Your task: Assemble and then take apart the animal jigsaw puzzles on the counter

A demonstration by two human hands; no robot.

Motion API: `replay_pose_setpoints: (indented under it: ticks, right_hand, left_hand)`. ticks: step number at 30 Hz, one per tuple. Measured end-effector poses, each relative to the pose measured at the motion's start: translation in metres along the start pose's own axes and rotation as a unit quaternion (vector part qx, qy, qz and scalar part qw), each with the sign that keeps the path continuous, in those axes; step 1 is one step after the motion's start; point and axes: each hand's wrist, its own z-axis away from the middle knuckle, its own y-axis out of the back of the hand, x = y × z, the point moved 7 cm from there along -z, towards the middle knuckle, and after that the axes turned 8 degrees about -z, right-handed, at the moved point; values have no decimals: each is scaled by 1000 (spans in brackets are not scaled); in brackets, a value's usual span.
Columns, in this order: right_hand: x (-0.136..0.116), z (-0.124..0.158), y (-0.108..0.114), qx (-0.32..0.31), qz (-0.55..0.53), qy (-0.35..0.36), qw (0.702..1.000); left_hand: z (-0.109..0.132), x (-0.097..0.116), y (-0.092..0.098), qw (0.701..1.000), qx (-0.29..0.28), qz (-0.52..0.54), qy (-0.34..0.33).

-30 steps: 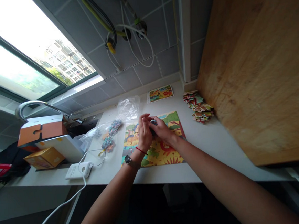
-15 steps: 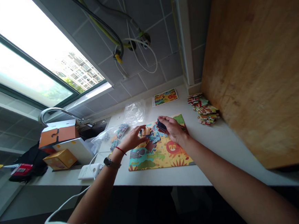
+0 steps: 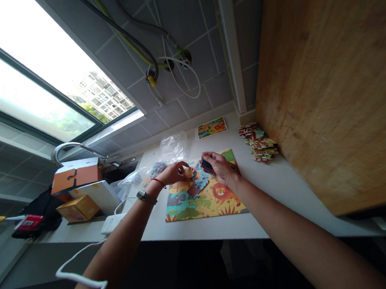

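A jigsaw puzzle with a lion and jungle animals [image 3: 204, 203] lies on the white counter, with several loose blue pieces [image 3: 201, 184] on top of its middle. My left hand [image 3: 173, 172], a watch and a red string on its wrist, has thumb and fingers closed on the edge of a tan puzzle piece [image 3: 189, 173] above the puzzle's upper left. Just to the right, my right hand [image 3: 220, 165] grips a small stack of puzzle pieces [image 3: 206, 164], dark backs showing. The lower pieces of this stack are partly hidden by the fingers.
A picture card [image 3: 211, 128] lies at the back, beside a clear plastic bag [image 3: 173, 146]. Piled pieces [image 3: 259, 143] sit by a wooden board [image 3: 326, 98]. At left are boxes [image 3: 79, 209], a power strip [image 3: 112, 223] and a faucet [image 3: 76, 145].
My left hand's fingers have closed from a spread pose onto the tan piece. The right hand still holds its stack in nearly the same place. The view has shifted slightly.
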Motion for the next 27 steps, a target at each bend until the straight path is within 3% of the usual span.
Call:
replay_pose_setpoints:
  ticks: [4,10,16,19,22,27]
  right_hand:
    - [-5,1,4,25,5,27,999]
    - [-6,1,4,32,0,33,999]
    - [-7,-3,8,42,0,86,995]
    - [-7,-2,9,42,4,86,995]
    - [-7,0,8,40,10,75,996]
    - [-8,0,9,51,13,91,994]
  left_hand:
    - [-3,-3,-1,999,-5,-23,28]
    - [3,4,3,998,36,-54,18]
    - [11,10,3,996,42,-76,13]
    - [12,16,5,996,56,-74,-16]
    - [11,24,4,996,41,-66,-54]
    - [4,19,5,996,21,-86,-20]
